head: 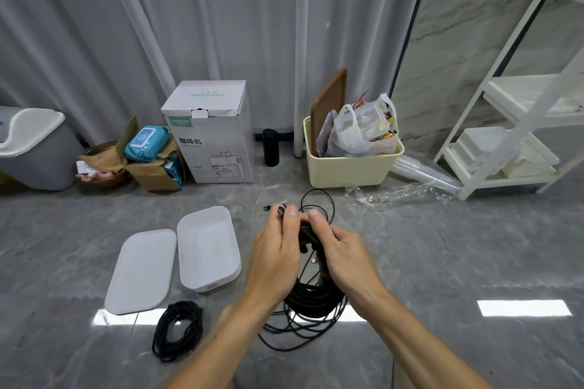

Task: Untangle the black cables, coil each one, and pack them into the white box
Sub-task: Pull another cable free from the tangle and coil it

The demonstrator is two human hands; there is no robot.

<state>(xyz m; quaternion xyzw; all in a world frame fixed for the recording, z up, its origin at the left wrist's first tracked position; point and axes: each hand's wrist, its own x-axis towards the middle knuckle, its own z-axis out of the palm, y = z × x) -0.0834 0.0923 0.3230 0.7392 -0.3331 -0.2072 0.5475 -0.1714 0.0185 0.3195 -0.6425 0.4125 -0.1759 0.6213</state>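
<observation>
Left hand pinches plug end of tangled black cable bundle; right hand grips same bundle just beside it, bundle hanging down toward grey marble floor. Open white plastic box lies left of hands, nearer left hand, long axis running away from person. Flat white lid touching box. Coiled black cable on floor near lid, not yet packed.

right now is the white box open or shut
Open: the white box shows its empty inside, and its lid lies flat on the floor beside it.
</observation>
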